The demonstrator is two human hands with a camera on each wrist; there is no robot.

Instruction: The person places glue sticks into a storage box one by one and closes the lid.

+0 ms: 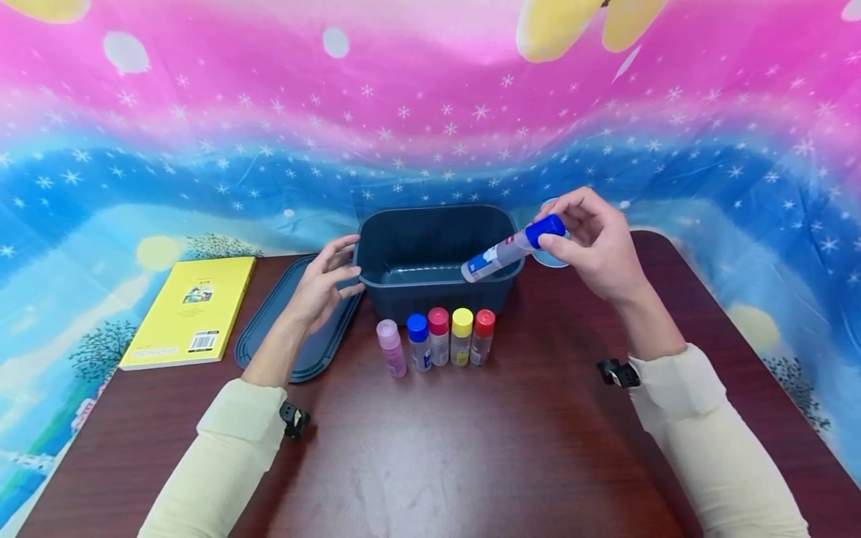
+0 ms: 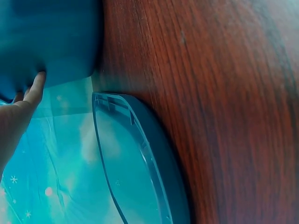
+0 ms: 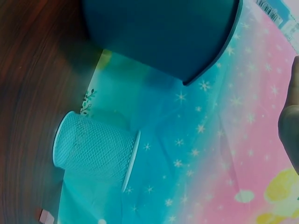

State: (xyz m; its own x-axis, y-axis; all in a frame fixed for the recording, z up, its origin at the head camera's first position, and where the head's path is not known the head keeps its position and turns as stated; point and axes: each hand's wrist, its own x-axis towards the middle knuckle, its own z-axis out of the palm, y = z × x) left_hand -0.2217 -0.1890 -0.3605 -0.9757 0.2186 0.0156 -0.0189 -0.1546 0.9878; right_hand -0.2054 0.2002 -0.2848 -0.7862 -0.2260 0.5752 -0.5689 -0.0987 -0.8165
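Pinching tube [image 1: 496, 257]: right hand [image 1: 599, 239]. Left hand [image 1: 319, 290], fingers spread, touching bin [image 1: 439, 293] (upright tubes [image 1: 439, 338] in front, cup [image 3: 98, 147] beside).

On my feed I read a dark reddish wood-grain table [image 1: 417, 456]. Directly on it: yellow book [image 1: 158, 310], dark lid [image 1: 269, 329], open dark bin [image 1: 390, 297], five upright capped bottles [image 1: 439, 348], pale-blue mesh cup [image 3: 96, 147].

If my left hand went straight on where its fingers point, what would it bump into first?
The dark bin: your left hand points at its left end. The fingertips seem to touch it, so it would probably push against that side immediately.
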